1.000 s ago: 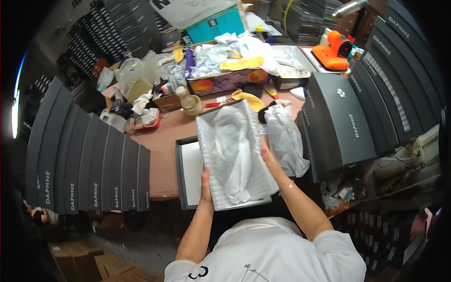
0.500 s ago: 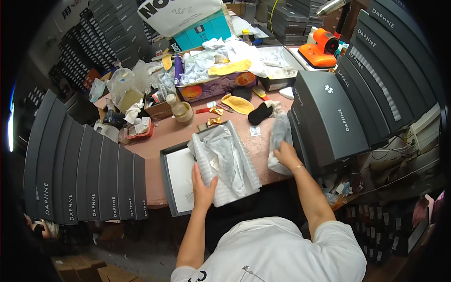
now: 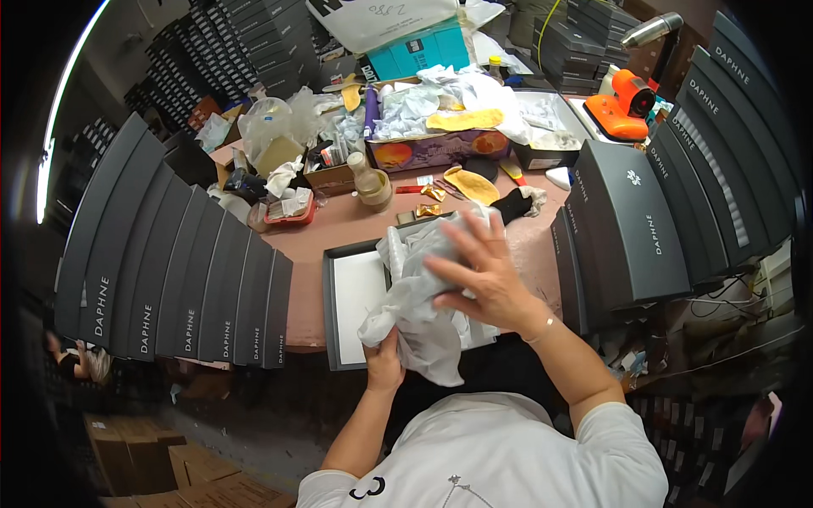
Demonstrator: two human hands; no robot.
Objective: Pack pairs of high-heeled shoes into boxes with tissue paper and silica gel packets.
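A bundle wrapped in white tissue paper [image 3: 413,296] is held over the box, with a loose flap of paper hanging down. My left hand [image 3: 385,364] grips its near left end, fingers closed around the paper. My right hand [image 3: 491,275], slightly blurred, is over the bundle's right side with its fingers spread; whether it touches the paper is hard to see. Below lies a dark grey shoe box [image 3: 332,317] with a white inside, bubble wrap and more tissue partly hidden by the bundle. What the tissue encloses cannot be seen.
Stacked dark grey shoe boxes stand left [image 3: 203,288] and right [image 3: 622,229]. Farther back are a purple carton [image 3: 436,151] heaped with paper, a glass bottle [image 3: 370,182], yellow insoles [image 3: 471,184], a black cloth-like item [image 3: 513,205] and an orange device [image 3: 621,110].
The tissue bundle has come from the table's right side to over the box. My left hand left the bubble wrap and now grips the bundle; my right hand has moved left and opened.
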